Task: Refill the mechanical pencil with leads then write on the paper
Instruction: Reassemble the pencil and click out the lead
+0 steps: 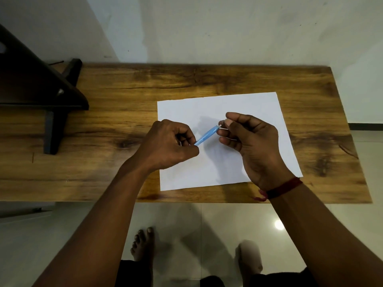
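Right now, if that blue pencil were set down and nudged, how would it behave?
The blue pencil looks slim and rounded, so it would probably roll. Held straight between left hand and right hand, it seems stiff and light.

Single view: head-worn, wide-angle. Faces forward and steeply down from person's side of wooden table (207,79). Near table edge crosses lower-middle of frame; far edge meets wall (207,27) in upper third. Tiled floor (228,224) and bare foot (143,243) fill bottom strip, almost under lens. Forearms enter from both bottom corners. Left hand (167,143) and right hand (250,141) sit close, mid-frame, over paper (217,104), mechanical pencil (206,135) between them. Dark wooden stand (31,83) cropped by left edge. Table edges bow slightly.
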